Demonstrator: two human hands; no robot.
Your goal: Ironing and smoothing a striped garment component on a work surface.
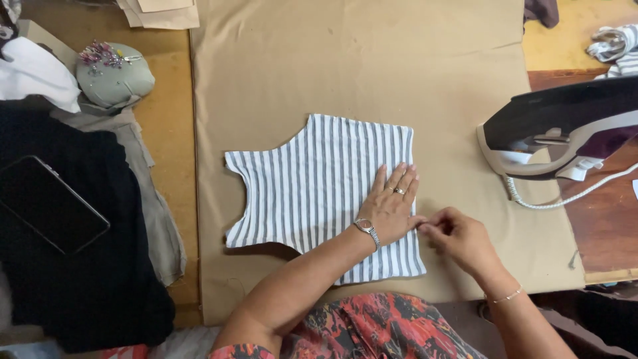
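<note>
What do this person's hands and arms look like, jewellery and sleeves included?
Both forearms are bare, no sleeves in view. The left hand wears a ring and a silver metal-band watch. The right hand has a thin bracelet at the wrist.

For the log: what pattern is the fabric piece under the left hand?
Grey and white stripes on the fabric piece, seen in the head view.

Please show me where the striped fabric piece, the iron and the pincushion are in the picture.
striped fabric piece (312,179): head view, on its flat middle.
iron (565,126): head view, on its dark upper body.
pincushion (116,76): head view, on its green top.
</note>
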